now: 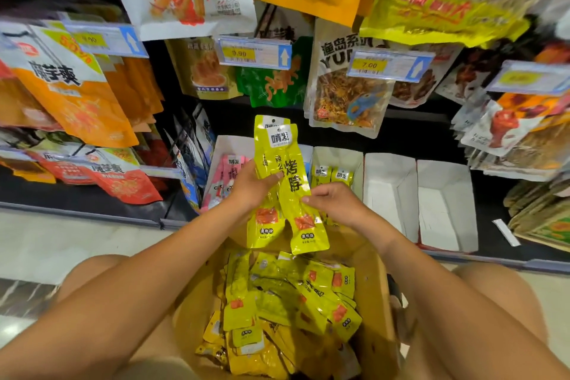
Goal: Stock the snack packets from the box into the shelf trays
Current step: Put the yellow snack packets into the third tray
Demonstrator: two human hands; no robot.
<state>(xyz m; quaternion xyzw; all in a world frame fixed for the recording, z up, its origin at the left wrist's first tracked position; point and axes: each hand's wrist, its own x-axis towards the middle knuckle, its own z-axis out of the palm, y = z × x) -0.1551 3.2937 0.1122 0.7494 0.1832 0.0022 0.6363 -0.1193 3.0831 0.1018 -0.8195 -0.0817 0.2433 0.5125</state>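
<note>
The left hand (251,187) is gripping a small bundle of yellow snack packets (287,163), thumb across the front and fingers curled behind. The bundle is standing upright in the air, above the cardboard box (374,271) and in front of the bottom shelf's trays. The right hand (336,203) is pinching the edge of the front packet, apparently squaring the stack or peeling one off.

These packets are looking light, thin and floppy. Their glossy film is likely slippery, so they are fanning out of line rather than staying stacked. A hold across the middle, where the filling is giving some stiffness, is probably safest. The flat sealed ends are bending freely and offering little purchase.

The box is sitting between the person's knees and is holding a loose, jumbled heap of the same packets (293,296). On the shelf, one white card tray (357,160) is already carrying a few matching yellow packets (331,175) standing on end, so it is likely the destination. The tray to its left (220,148) is holding pink packets (233,170). Two more white trays (388,188) (444,203) to the right are showing only bare card inside.
</note>
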